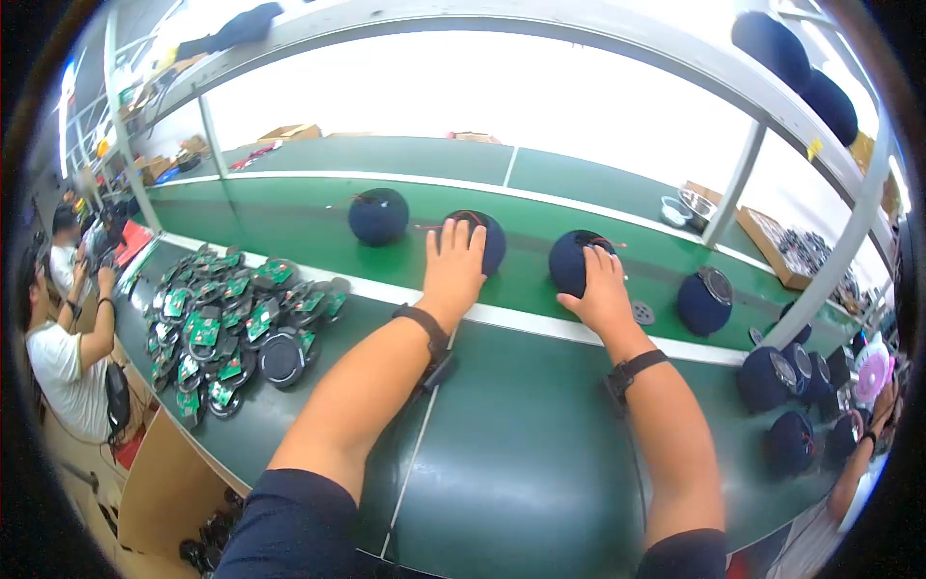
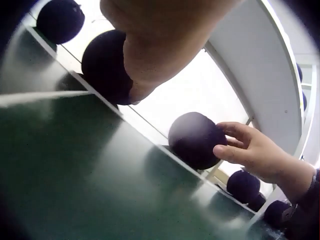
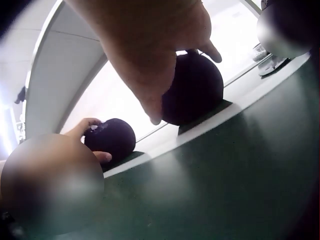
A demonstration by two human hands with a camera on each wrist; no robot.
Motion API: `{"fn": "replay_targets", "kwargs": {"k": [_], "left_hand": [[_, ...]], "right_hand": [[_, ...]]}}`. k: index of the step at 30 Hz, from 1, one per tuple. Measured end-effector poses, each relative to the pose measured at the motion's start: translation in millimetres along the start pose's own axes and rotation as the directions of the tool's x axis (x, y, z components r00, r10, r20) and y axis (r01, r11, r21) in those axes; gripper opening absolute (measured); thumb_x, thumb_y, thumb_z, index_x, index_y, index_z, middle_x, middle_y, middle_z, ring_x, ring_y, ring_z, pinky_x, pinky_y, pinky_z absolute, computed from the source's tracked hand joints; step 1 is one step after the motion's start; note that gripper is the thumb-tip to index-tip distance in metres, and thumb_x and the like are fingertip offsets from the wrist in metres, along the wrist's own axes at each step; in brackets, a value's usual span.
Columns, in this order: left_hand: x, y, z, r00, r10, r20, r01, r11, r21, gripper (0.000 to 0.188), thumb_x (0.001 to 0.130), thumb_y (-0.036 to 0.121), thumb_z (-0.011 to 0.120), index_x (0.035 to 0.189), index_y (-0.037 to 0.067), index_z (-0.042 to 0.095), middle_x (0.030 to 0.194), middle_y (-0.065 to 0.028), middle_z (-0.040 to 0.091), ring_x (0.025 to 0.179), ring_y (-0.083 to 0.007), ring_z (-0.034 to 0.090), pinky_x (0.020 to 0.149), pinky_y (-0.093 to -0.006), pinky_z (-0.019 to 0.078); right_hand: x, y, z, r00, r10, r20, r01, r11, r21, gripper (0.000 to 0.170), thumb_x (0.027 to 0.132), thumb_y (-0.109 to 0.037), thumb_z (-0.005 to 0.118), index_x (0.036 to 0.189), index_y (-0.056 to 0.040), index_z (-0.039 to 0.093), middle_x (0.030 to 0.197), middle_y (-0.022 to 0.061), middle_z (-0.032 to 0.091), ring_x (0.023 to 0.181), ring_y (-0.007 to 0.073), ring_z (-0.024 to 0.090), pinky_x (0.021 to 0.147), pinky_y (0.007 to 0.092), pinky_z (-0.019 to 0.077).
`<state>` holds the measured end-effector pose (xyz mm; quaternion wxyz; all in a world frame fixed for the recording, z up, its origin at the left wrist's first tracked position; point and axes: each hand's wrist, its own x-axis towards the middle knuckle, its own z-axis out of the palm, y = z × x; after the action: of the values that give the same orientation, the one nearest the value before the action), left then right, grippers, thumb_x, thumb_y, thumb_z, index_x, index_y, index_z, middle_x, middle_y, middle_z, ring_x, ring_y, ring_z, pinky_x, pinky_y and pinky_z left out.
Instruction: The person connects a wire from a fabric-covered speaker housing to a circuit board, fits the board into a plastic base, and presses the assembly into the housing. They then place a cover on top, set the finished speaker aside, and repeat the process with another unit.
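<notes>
Two round dark-blue balls with thin red wires at their tops sit on the green strip beyond the white edge line. My left hand (image 1: 453, 270) lies over the left ball (image 1: 492, 243), fingers spread on top; in the right wrist view its thumb and fingers grip the ball (image 3: 116, 140) from both sides. My right hand (image 1: 606, 301) holds the other ball (image 1: 567, 262) at its right side. The left wrist view shows its thumb and fingers round the edge of this ball (image 2: 195, 140). A third ball (image 1: 378, 216) stands to the left, untouched.
Black round parts with green circuit boards (image 1: 204, 330) are heaped at left. Another ball (image 1: 704, 301) with a round grey part stands at right, with several more beyond. A metal shelf frame (image 1: 502, 21) spans above. People sit at both sides.
</notes>
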<state>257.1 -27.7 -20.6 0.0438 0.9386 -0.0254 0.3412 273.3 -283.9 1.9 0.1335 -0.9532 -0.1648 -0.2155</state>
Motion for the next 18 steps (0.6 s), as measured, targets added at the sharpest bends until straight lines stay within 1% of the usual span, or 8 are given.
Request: {"fn": "replay_targets", "kwargs": {"k": [1,2,4,8,10,12,14,18], "left_hand": [[1,-4,7,1.000,0.004,0.012,-0.004,1.000,-0.020,0.078,0.074,0.025,0.084,0.139,0.004,0.046,0.146,-0.0180,0.043,0.143,-0.0360,0.035,0.114,-0.0577,0.0296],[3,-6,8,1.000,0.019,0.000,-0.019,0.999,-0.028,0.077,0.073,0.025,0.086,0.137,0.007,0.048,0.146,-0.0176,0.042,0.144,-0.0361,0.034,0.114,-0.0581,0.0297],[3,-10,4,0.996,0.079,0.041,-0.077,0.996,-0.042,0.073,0.073,0.026,0.085,0.135,0.008,0.050,0.147,-0.0173,0.042,0.143,-0.0363,0.035,0.114,-0.0600,0.0289],[-3,-22,-10,0.987,0.156,0.037,-0.152,0.984,-0.095,0.071,0.074,0.027,0.085,0.133,0.009,0.051,0.147,-0.0169,0.042,0.142,-0.0369,0.037,0.114,-0.0615,0.0276],[-14,-23,-26,0.950,0.314,0.004,-0.304,0.924,-0.230,0.069,0.074,0.030,0.084,0.131,0.010,0.052,0.147,-0.0166,0.043,0.141,-0.0368,0.038,0.114,-0.0625,0.0258],[-24,-21,-47,0.892,0.452,0.015,-0.435,0.866,-0.245,0.067,0.074,0.033,0.082,0.129,0.010,0.053,0.144,-0.0160,0.045,0.139,-0.0338,0.041,0.116,-0.0627,0.0241],[-39,-19,-64,0.825,0.564,0.038,-0.547,0.813,-0.198,0.062,0.075,0.035,0.082,0.125,0.009,0.056,0.143,-0.0152,0.047,0.138,-0.0326,0.043,0.116,-0.0625,0.0243],[-62,-22,-103,0.740,0.669,0.068,-0.636,0.729,-0.252,0.061,0.076,0.039,0.081,0.123,0.008,0.058,0.137,-0.0124,0.054,0.132,-0.0292,0.051,0.117,-0.0600,0.0261]], "right_hand": [[3,3,14,0.999,0.032,-0.032,-0.033,0.998,-0.043,0.091,0.070,-0.024,0.089,0.144,-0.0061,0.040,0.154,0.0165,0.035,0.142,0.0424,0.034,0.110,0.0511,0.0433],[5,0,15,1.000,0.008,-0.027,-0.009,0.999,-0.045,0.091,0.070,-0.024,0.089,0.144,-0.0061,0.040,0.154,0.0165,0.035,0.142,0.0424,0.034,0.110,0.0511,0.0433],[6,-3,18,0.993,0.076,-0.088,-0.085,0.991,-0.105,0.086,0.069,-0.022,0.089,0.141,-0.0068,0.044,0.153,0.0166,0.036,0.139,0.0413,0.038,0.108,0.0493,0.0455],[-1,1,11,0.994,-0.001,-0.107,-0.008,0.996,-0.085,0.081,0.069,-0.019,0.088,0.137,-0.0068,0.047,0.151,0.0175,0.037,0.136,0.0413,0.040,0.107,0.0486,0.0458],[-13,-3,-1,0.994,-0.037,-0.100,0.035,0.999,-0.027,0.079,0.068,-0.017,0.088,0.136,-0.0060,0.047,0.151,0.0196,0.037,0.136,0.0427,0.039,0.110,0.0496,0.0423],[-31,-12,-16,0.983,-0.145,-0.111,0.149,0.989,0.026,0.078,0.068,-0.014,0.088,0.134,-0.0049,0.048,0.150,0.0221,0.037,0.137,0.0439,0.039,0.113,0.0498,0.0383],[-55,-23,-39,0.980,-0.173,-0.096,0.180,0.982,0.062,0.077,0.066,-0.010,0.088,0.132,-0.0042,0.048,0.150,0.0232,0.037,0.138,0.0448,0.038,0.114,0.0499,0.0361],[-107,-30,-81,0.988,-0.147,0.039,0.143,0.986,0.086,0.078,0.065,-0.009,0.088,0.131,-0.0042,0.048,0.151,0.0236,0.036,0.140,0.0458,0.036,0.115,0.0500,0.0346]]}}
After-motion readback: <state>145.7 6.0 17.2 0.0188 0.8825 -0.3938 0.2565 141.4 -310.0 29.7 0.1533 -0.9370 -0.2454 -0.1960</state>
